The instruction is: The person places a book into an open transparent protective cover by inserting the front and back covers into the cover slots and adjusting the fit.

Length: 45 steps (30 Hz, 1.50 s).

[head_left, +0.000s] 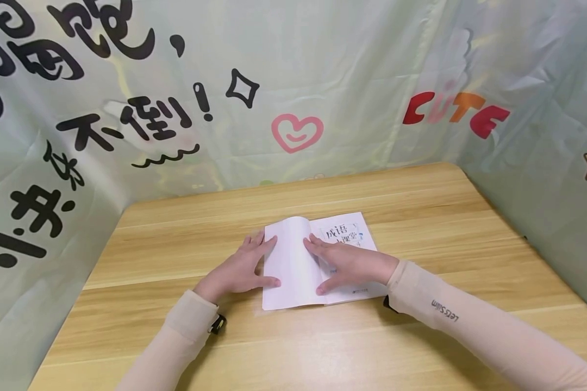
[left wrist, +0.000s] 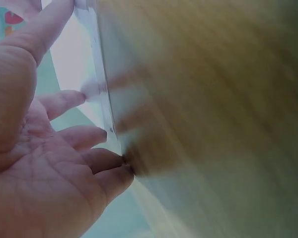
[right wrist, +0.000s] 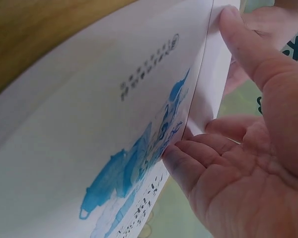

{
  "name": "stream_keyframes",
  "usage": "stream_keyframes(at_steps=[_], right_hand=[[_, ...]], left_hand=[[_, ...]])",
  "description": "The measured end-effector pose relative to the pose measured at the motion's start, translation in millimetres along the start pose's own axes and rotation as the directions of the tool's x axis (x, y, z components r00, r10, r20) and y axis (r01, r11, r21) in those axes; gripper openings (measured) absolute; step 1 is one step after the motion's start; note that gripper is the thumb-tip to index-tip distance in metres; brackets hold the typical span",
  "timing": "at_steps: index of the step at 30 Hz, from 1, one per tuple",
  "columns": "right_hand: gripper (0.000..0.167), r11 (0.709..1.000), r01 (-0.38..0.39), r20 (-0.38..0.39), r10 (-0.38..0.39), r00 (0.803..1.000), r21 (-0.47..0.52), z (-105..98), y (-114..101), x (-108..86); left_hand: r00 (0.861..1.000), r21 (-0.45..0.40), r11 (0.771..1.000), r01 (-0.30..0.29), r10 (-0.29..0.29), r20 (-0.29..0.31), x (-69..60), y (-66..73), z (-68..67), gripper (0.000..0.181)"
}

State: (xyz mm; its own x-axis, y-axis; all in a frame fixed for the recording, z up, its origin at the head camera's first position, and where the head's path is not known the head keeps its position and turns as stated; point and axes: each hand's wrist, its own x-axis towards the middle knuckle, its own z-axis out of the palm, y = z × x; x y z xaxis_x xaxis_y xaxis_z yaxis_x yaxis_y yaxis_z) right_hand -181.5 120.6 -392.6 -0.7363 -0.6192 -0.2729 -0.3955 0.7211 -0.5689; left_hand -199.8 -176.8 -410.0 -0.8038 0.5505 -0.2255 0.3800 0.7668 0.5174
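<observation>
An open book (head_left: 293, 260) lies on the wooden table, its left page blank and its right page printed with dark characters and a blue picture (right wrist: 124, 173). My left hand (head_left: 242, 269) is at the book's left edge, thumb and fingers spread, fingertips on the page margin and the tabletop. Over the book's inner fold rests my right hand (head_left: 349, 263), its thumb and fingertips touching the pages near the gutter. Part of the printed page is hidden under it. In the right wrist view the fingers are extended and fairly straight.
The wooden table (head_left: 186, 239) extends around the book on all sides. Behind it and at both sides hangs a pale cloth backdrop (head_left: 362, 70) with black lettering, a pink heart (head_left: 297, 133) and coloured letters. Both forearms wear light sleeves (head_left: 450, 307).
</observation>
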Motion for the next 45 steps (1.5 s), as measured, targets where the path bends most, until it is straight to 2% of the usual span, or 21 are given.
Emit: stream_keyframes(at_steps=[8, 23, 32, 45], right_hand=[[0.111, 1.000, -0.002, -0.002, 0.002, 1.000, -0.022, 1, -2, 0.0], [0.109, 0.999, -0.024, 0.003, 0.024, 1.000, -0.045, 3, -10, 5.0], [0.107, 0.994, -0.038, 0.010, 0.039, 0.999, -0.100, 3, -18, 9.1], [0.104, 0.986, -0.088, 0.014, 0.091, 0.996, -0.141, 7, -27, 18.0]], left_hand=[[1.000, -0.007, 1.000, -0.008, 0.008, 0.021, -1.6, 1.0, -0.4, 0.101], [1.000, -0.022, 1.000, -0.016, 0.017, 0.016, -2.0, -0.6, -3.1, 0.100], [0.999, -0.001, 1.000, -0.029, 0.029, 0.019, -1.8, -2.7, -3.9, 0.099], [0.999, -0.010, 0.999, -0.033, 0.033, 0.030, -1.6, -2.2, -3.5, 0.090]])
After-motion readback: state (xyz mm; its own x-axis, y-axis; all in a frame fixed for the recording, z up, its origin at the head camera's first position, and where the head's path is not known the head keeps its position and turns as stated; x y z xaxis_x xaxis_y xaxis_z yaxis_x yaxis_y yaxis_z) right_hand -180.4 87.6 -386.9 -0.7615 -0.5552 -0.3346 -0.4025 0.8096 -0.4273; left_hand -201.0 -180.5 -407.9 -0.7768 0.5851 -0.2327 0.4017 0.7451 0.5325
